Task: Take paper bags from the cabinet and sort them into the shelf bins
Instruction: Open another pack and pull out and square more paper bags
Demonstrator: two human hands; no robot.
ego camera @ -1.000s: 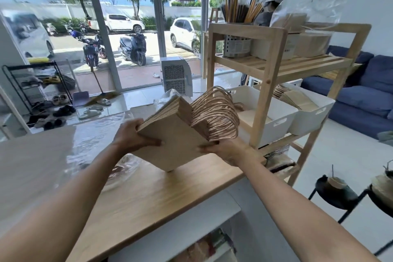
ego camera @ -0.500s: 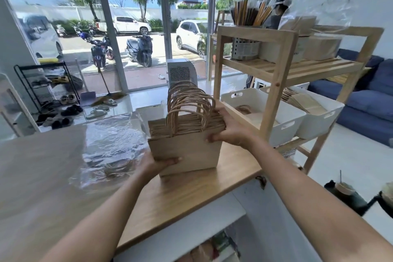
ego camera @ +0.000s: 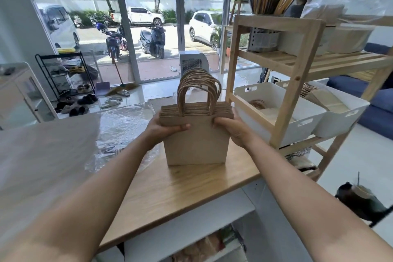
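Observation:
A stack of brown paper bags [ego camera: 196,142] with twisted paper handles stands upright on the wooden counter [ego camera: 180,189], handles pointing up. My left hand [ego camera: 163,128] grips the stack's upper left side, thumb across the front. My right hand [ego camera: 230,128] grips its upper right side. To the right stands a wooden shelf [ego camera: 297,83] with two white bins: the near bin [ego camera: 297,121] holds a few bags with handles, the far bin [ego camera: 348,117] holds flat brown bags.
Crinkled clear plastic wrap [ego camera: 121,125] lies on the counter left of the stack. The shelf's top level carries a metal holder with sticks [ego camera: 263,38] and wrapped paper goods. A blue sofa [ego camera: 378,100] sits behind the shelf. A dark drink cup [ego camera: 361,200] stands lower right.
The stack has gone from tilted and fanned open to standing upright and squared on the counter. My left hand moved up from its lower corner to its upper side.

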